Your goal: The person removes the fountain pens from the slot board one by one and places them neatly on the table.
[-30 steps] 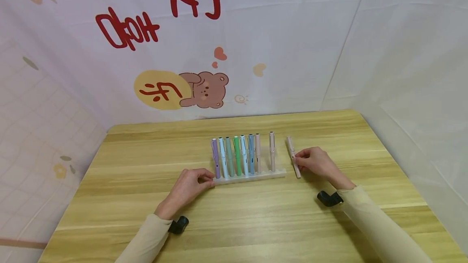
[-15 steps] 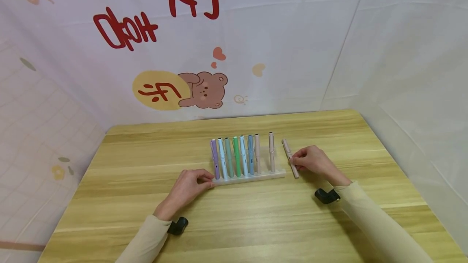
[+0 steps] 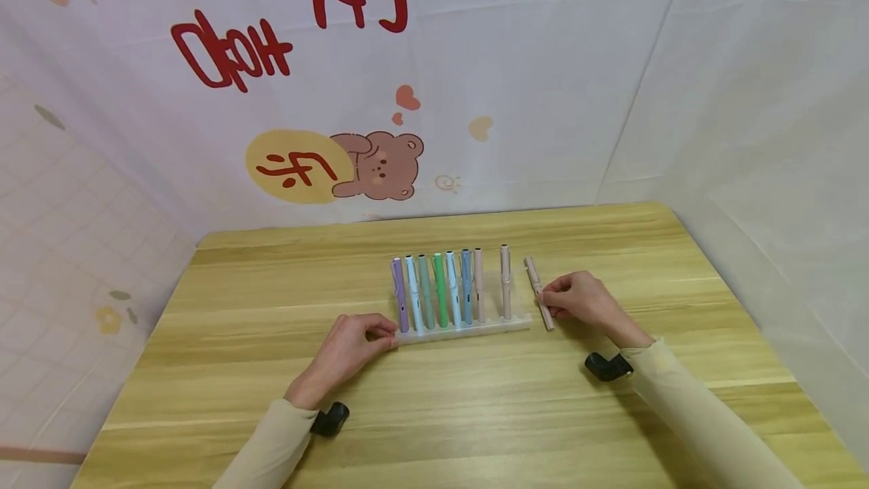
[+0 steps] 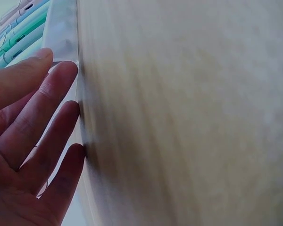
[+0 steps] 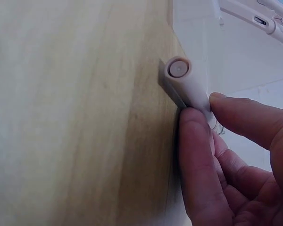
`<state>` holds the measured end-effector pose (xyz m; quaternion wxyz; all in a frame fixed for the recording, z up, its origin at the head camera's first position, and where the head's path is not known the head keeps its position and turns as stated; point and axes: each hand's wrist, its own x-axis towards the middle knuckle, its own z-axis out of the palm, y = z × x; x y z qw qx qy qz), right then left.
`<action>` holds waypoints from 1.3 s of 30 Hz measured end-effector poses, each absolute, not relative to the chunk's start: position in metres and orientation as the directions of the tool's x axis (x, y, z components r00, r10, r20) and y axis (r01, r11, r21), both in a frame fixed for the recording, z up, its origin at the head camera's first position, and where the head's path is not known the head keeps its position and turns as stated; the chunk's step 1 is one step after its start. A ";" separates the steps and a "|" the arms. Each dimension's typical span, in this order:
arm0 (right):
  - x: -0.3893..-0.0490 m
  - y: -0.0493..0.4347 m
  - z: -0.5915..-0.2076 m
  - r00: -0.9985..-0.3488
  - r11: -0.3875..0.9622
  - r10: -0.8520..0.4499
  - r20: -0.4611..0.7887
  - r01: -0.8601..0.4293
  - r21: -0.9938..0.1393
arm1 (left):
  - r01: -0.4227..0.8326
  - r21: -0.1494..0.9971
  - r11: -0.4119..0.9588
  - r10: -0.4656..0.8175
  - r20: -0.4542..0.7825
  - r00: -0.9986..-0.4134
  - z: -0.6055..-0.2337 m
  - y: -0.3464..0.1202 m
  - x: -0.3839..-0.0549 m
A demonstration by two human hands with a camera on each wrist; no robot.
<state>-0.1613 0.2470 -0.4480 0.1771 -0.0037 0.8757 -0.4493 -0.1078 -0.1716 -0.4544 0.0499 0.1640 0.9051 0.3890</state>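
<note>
A: What are the right fingers doing?

B: The right hand (image 3: 582,300) pinches a beige pen (image 3: 538,293) between thumb and forefinger. The right wrist view shows the fingertips (image 5: 194,123) clamped round the barrel just behind its round end cap (image 5: 178,69), that end low over the wooden table (image 3: 271,368).

A: And what lies past those fingers?

B: Just beside the pen, on the thumb side, stands a clear pen rack (image 3: 468,329). The held pen tilts next to its near end, apart from it.

A: The left hand?

B: The left hand (image 3: 349,347) rests on the table with its fingers (image 4: 47,101) loosely bent, the tips touching the rack's other end. They grasp nothing that I can see.

A: What fills the rack?

B: Outward from the left fingertips stand a purple pen (image 3: 400,295), then light blue, green, blue and beige ones, upright in a row. Behind the table hangs a white backdrop (image 3: 543,81) with a bear picture (image 3: 380,164).
</note>
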 end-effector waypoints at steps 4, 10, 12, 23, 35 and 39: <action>-0.160 0.247 -0.449 -0.938 0.601 -0.165 -0.306 0.151 -0.785 | 0.242 0.723 0.647 0.323 0.027 -0.946 -0.453 -0.171 -0.107; -0.159 0.249 -0.448 -0.946 0.618 -0.153 -0.287 0.135 -0.774 | 0.244 0.721 0.649 0.332 0.020 -0.943 -0.452 -0.170 -0.107; -0.158 0.249 -0.448 -0.946 0.615 -0.152 -0.286 0.136 -0.776 | 0.244 0.720 0.649 0.333 0.019 -0.943 -0.452 -0.170 -0.108; -0.150 0.250 -0.447 -0.944 0.613 -0.153 -0.292 0.141 -0.777 | 0.239 0.706 0.667 0.321 0.017 -0.947 -0.452 -0.170 -0.108; -0.137 0.251 -0.445 -0.981 0.575 -0.129 -0.142 0.043 -0.817 | 0.274 0.696 0.664 0.345 0.040 -0.938 -0.455 -0.169 -0.108; -0.132 0.248 -0.442 -0.991 0.557 -0.109 -0.075 0.001 -0.830 | 0.276 0.691 0.668 0.343 0.043 -0.938 -0.454 -0.169 -0.107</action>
